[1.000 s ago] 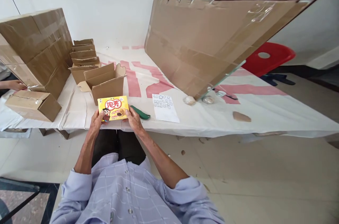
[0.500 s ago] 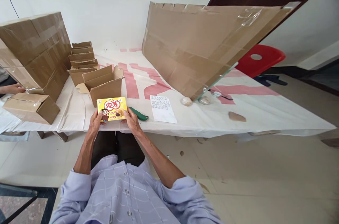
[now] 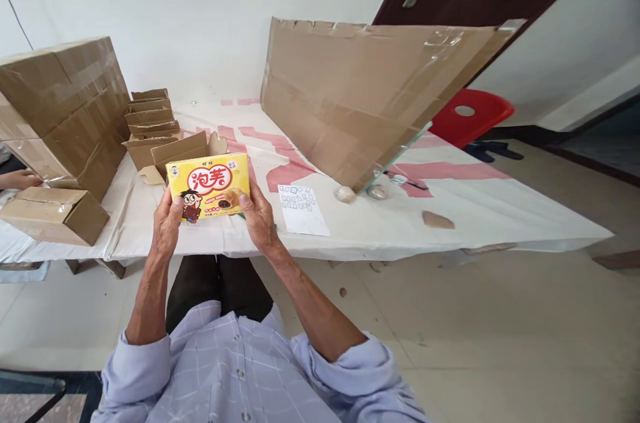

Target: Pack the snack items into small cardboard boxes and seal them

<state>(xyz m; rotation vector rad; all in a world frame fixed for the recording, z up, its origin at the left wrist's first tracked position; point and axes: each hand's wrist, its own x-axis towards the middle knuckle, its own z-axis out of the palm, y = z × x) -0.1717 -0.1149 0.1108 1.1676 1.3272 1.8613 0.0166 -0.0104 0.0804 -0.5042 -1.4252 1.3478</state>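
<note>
A yellow cream puff box [image 3: 213,186] with a cartoon figure and red-outlined lettering is held up above the table's front edge, its printed front toward me. My left hand [image 3: 167,219] grips its left end, thumb on the front. At the right end, my right hand [image 3: 260,216] holds it the same way. Behind the snack box stands an open cardboard box [image 3: 180,146], partly covered by it. The green object under the snack box is almost wholly hidden. To the right lies a white paper sheet [image 3: 303,209] with small drawn shapes.
Large taped cartons [image 3: 60,109] and a smaller closed carton [image 3: 55,216] stand at the left, beside another person's hand [image 3: 23,179]. Several open cardboard boxes [image 3: 150,123] line up behind. A big cardboard panel [image 3: 345,89] leans over the table; a red chair [image 3: 470,119] is beyond.
Both hands have raised the cream puff box closer to the camera, so it looks larger and covers more of the open cardboard box and the green object. The view has shifted slightly.
</note>
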